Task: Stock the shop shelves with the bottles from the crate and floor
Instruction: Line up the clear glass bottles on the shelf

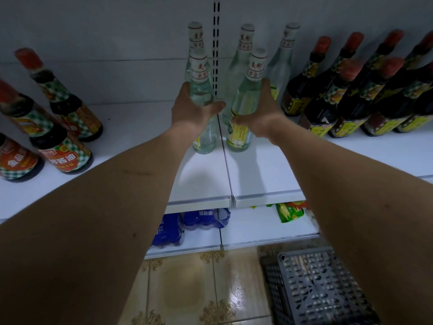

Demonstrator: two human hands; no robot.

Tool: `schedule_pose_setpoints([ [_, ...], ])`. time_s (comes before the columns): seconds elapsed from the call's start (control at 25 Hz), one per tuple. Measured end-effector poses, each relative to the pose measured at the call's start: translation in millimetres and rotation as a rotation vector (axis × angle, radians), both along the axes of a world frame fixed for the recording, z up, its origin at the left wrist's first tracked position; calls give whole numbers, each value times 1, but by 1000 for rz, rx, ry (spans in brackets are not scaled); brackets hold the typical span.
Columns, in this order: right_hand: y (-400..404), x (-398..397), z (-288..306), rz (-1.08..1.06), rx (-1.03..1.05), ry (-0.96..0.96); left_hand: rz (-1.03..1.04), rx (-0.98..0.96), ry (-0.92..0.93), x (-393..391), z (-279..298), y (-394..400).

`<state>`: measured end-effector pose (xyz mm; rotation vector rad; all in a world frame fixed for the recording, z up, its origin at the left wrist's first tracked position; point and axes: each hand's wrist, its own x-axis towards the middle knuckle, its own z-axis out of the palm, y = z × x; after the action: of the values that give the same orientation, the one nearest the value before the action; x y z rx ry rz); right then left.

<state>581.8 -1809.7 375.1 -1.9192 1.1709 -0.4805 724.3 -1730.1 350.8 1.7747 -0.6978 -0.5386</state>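
Head camera, single wide-angle view, forward and down.
Worn at head height, close to a white shelf (257, 174), facing its back panel (117, 31); both forearms run from the lower corners toward frame centre. Lower shelf (257, 228), tiled floor (187, 289) and grey crate (323, 289) fill the bottom edge. Edges bow with lens distortion.

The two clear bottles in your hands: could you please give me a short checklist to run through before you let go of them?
1. Left hand grips left clear bottle: ok.
2. Right hand grips right clear bottle: ok.
3. Both bases on the white shelf: ok, apparently.
4. Both upright: ok.
5. Gap to the clear bottles behind: cannot tell.
6. Clear of the dark sauce bottles: ok.
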Motion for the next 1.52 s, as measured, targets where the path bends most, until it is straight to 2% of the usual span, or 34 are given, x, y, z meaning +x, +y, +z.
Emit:
schedule_pose_setpoints([
  [0.24,9,-6,2,5,66,49,-64,139,6,-8,-22,27],
  [0.32,13,-12,-3,-5,84,156,-65,127,64,-13,-31,37],
  [0.4,27,-23,-10,-77,90,154,-20,122,110,-20,-32,45],
  [0.48,52,-40,-17,-150,-37,105,-6,121,137,-28,-33,55],
  [0.56,79,-59,-26,-177,-304,83,18,67,180,-41,-39,72],
  [0.6,92,-68,-31,-195,-421,48,52,48,67,-47,-42,82],
  [0.68,115,-82,-44,-226,-501,-55,79,37,-313,-66,-52,105],
  [0.72,126,-90,-52,-216,-492,-83,61,16,-448,-77,-60,115],
  [0.76,138,-99,-62,-190,-467,-82,48,-2,-489,-93,-65,126],
  [0.92,188,-142,-115,-60,-323,-6,-116,6,-445,-153,-108,171],
  [1.04,226,-184,-165,-9,-183,147,-286,189,-400,-191,-162,227],
  [1.32,310,-268,-287,104,194,455,-623,808,-215,-272,-302,349],
  [1.4,328,-289,-319,205,242,570,-633,896,-115,-292,-335,375],
  [1.52,342,-314,-365,322,313,693,-565,928,63,-306,-376,397],
])
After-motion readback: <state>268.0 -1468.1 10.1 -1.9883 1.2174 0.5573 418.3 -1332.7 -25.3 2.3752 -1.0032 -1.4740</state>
